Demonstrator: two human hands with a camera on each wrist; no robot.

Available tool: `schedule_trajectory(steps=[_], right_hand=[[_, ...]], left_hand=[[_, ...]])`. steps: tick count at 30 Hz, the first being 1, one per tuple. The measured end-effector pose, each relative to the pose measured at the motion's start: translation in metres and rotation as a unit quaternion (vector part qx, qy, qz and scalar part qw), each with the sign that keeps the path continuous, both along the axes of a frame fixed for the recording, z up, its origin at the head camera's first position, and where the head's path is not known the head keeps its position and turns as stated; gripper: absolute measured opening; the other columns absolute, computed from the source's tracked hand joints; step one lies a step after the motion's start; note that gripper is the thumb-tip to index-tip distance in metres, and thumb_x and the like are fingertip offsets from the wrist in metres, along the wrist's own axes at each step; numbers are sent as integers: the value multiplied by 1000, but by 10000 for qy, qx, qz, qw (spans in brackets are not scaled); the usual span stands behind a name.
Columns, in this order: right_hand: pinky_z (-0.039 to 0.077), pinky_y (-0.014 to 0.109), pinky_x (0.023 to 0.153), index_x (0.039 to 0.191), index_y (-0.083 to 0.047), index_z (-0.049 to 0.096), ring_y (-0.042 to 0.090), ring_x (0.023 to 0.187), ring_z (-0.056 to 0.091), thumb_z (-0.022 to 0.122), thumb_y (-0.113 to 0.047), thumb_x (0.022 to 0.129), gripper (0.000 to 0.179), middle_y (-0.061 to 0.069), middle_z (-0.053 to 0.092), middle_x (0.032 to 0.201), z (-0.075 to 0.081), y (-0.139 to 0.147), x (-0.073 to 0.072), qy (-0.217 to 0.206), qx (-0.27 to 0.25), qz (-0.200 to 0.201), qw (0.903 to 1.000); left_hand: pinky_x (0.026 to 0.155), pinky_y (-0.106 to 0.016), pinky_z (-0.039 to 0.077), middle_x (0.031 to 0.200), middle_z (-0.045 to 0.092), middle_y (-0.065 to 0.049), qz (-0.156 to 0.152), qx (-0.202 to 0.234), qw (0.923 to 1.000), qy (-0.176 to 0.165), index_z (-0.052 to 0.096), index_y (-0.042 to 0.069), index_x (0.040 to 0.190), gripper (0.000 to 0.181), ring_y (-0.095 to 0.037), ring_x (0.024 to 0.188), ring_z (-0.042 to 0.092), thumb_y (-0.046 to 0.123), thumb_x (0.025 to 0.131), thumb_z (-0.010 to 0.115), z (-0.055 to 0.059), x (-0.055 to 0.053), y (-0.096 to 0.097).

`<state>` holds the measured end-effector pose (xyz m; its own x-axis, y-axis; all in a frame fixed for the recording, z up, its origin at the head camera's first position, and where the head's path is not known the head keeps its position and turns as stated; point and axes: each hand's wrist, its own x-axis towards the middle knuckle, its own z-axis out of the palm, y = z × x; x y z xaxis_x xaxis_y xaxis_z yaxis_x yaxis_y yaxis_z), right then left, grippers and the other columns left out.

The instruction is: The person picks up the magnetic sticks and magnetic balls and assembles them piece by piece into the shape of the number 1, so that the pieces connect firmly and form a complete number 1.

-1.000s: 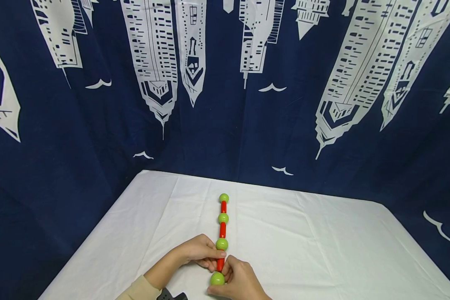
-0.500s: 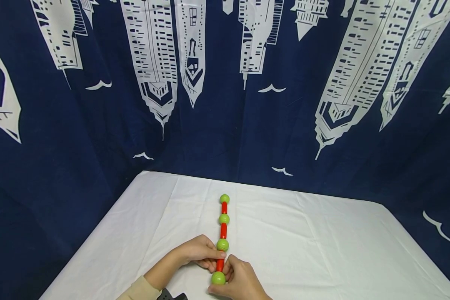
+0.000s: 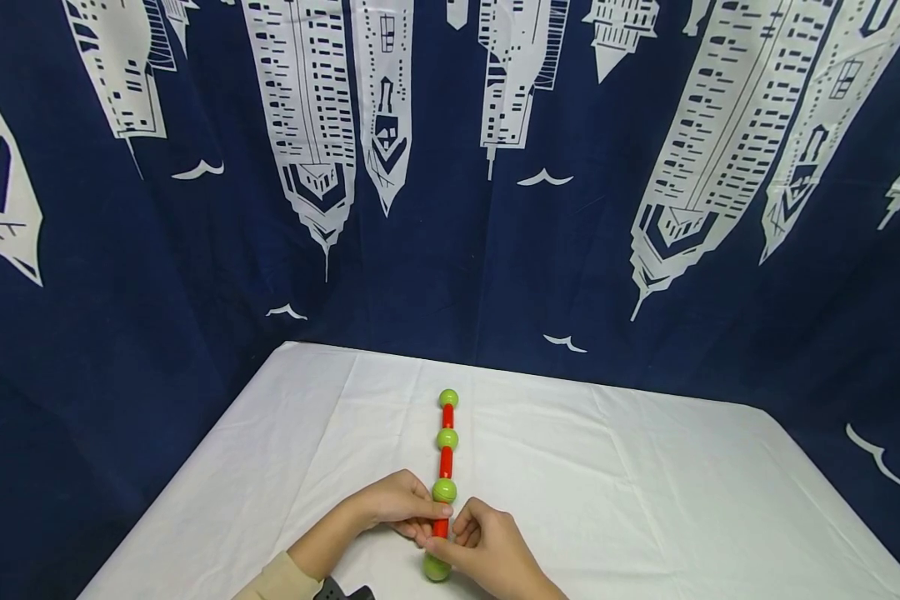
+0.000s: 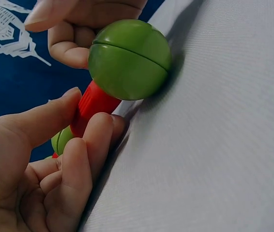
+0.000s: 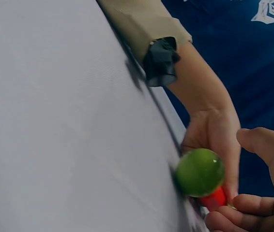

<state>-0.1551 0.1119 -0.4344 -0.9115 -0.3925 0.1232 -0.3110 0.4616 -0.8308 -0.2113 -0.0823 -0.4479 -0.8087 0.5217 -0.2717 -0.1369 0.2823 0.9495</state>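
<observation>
Green balls and red rods join end to end in a straight chain on the white cloth. In the head view the near ball sits at the chain's front end, with the near red rod behind it. My left hand pinches that rod between thumb and fingers, plain in the left wrist view, where the near ball shows a groove round it. My right hand hovers by the near ball, its thumb raised and apart from the fingers. In the right wrist view the thumb stands off the ball, and nothing is in the grasp.
Farther along the chain lie another green ball, a red rod, a ball, a rod and the end ball. White cloth covers the table. Behind it hangs a dark blue curtain with white buildings.
My right hand has let go of the near green ball, its thumb lifting up and away from the ball's front. The left hand keeps its pinch on the red rod.
</observation>
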Motion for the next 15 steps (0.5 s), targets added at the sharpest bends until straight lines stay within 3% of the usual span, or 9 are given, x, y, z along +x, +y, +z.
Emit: schedule_trajectory(steps=[9, 15], right_hand=[[47, 22, 50, 85, -5, 61, 11, 59, 55, 71, -40, 89, 37, -1, 59, 69, 19, 20, -15, -273, -59, -622, 9977], [48, 24, 53, 83, -6, 63, 14, 60, 56, 71, -40, 89, 35, 3, 61, 70, 31, 49, -24, -25, 32, -1291, 9916]], left_hand=[[43, -12, 43, 55, 61, -1, -27, -201, 9997, 161, 69, 0, 71, 31, -4, 46, 56, 24, 90, 72, 4, 0, -2], [46, -13, 46, 56, 62, -2, -158, -345, 9983, 440, 67, -1, 71, 28, -5, 48, 57, 19, 89, 73, 9, -3, -14]])
